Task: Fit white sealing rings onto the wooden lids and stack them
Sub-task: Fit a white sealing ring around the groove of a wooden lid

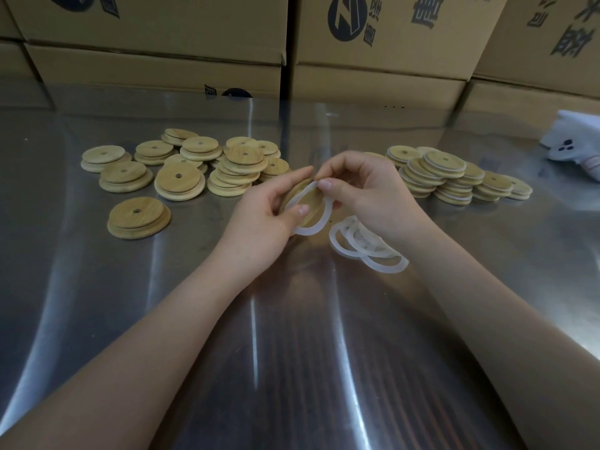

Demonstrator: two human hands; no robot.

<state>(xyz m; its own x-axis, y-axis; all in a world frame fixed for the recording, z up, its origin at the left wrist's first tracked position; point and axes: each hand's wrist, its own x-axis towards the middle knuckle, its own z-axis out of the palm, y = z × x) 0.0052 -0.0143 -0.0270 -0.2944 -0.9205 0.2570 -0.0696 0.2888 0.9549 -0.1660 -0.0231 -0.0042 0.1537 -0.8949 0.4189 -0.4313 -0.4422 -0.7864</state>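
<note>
My left hand [271, 207] grips a round wooden lid [308, 201] above the middle of the steel table. A white sealing ring [319, 222] hangs loosely round the lid's near edge. My right hand [367, 190] pinches the top of that ring between thumb and forefinger. Just below my right hand several loose white rings [367, 246] lie in a small heap on the table. To the left lie wooden lids without rings [181, 170], some piled. On the right stand low stacks of lids with white rings [448, 177].
The shiny steel table [292, 352] reaches to my body. Large cardboard boxes [373, 60] wall off the far edge. One lid [139, 219] lies alone at the near left. A white cloth item [574, 141] sits at the far right.
</note>
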